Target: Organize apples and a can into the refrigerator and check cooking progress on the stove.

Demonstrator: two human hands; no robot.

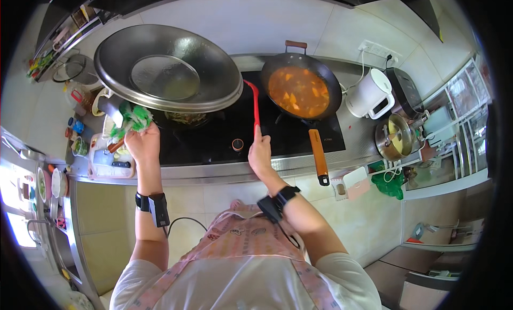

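Note:
My left hand (142,141) grips a crumpled green-and-white cloth (137,118) at the near left side of a large steel wok (166,75). A brown handle end (116,146) pokes out beside that hand; whether it belongs to the wok is unclear. The wok is raised and tilted, its wet inside showing. Under its near rim, cooked food (186,117) shows in a pan on the black hob (200,147). My right hand (260,151) is closed around a long red utensil (255,103), whose far end the wok hides.
A dark wok (334,89) of orange-red stew stands on the hob's right side, its wooden handle (318,153) jutting over the counter edge. Farther right are a white kettle (370,93) and a steel pot (384,139). A cutting board (96,171) with a knife (121,164), jars and bottles lie left.

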